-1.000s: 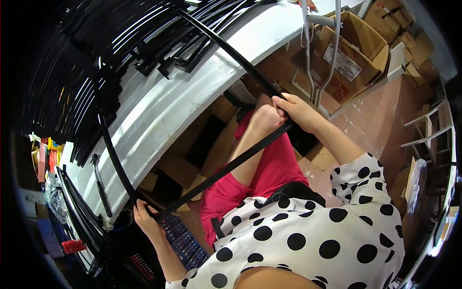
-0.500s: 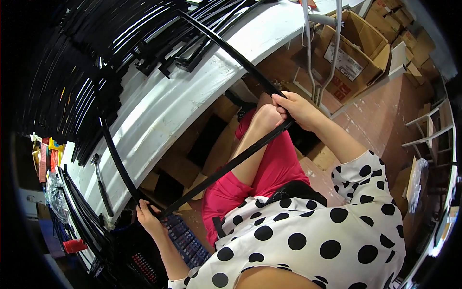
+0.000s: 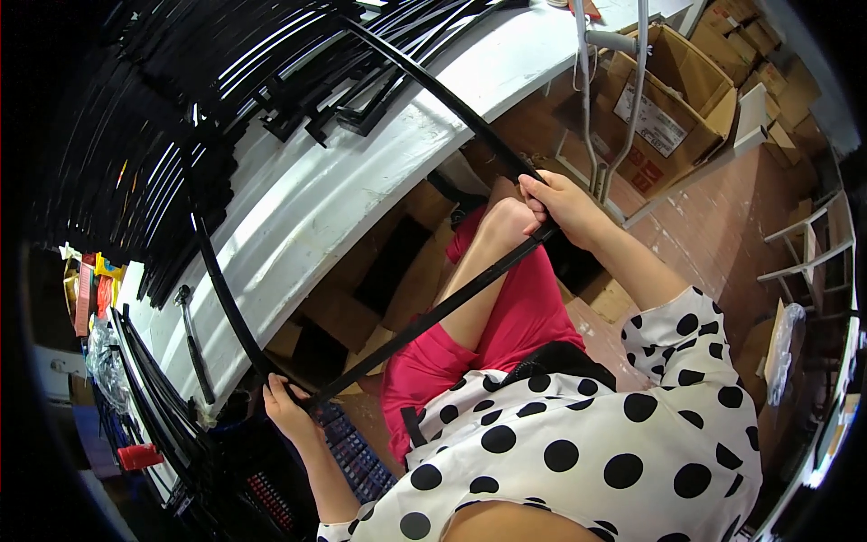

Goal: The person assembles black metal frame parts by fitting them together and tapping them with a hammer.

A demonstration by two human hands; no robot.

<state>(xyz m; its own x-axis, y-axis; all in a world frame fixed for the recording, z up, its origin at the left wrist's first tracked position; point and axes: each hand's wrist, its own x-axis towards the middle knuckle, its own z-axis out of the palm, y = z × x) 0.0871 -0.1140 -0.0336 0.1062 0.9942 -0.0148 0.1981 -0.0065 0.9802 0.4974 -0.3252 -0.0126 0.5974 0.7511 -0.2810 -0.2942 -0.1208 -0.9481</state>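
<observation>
A black rectangular frame [image 3: 432, 316] made of slim bars stretches from my lap over the white table. My left hand [image 3: 291, 414] is closed around its near left corner. At the near right corner, my right hand [image 3: 562, 206] grips the frame with the thumb on top of the bar and the fingers curled under. The near bar passes above my bent knee and pink shorts. Its two side bars run away over the table edge, and the far end merges with a large pile of black strips [image 3: 172, 135], where I cannot make it out.
On the white table [image 3: 361, 185] lie a hammer [image 3: 195, 345] and more black bars. Right of the table stand a grey metal pole stand [image 3: 591, 117] and an open cardboard box [image 3: 664, 117]. A white step stool [image 3: 813, 244] is at far right; a dark crate [image 3: 348, 452] sits below my left hand.
The view has shifted very slightly, moving the scene a little rightward. Both hands keep the same hold on the frame's near corners.
</observation>
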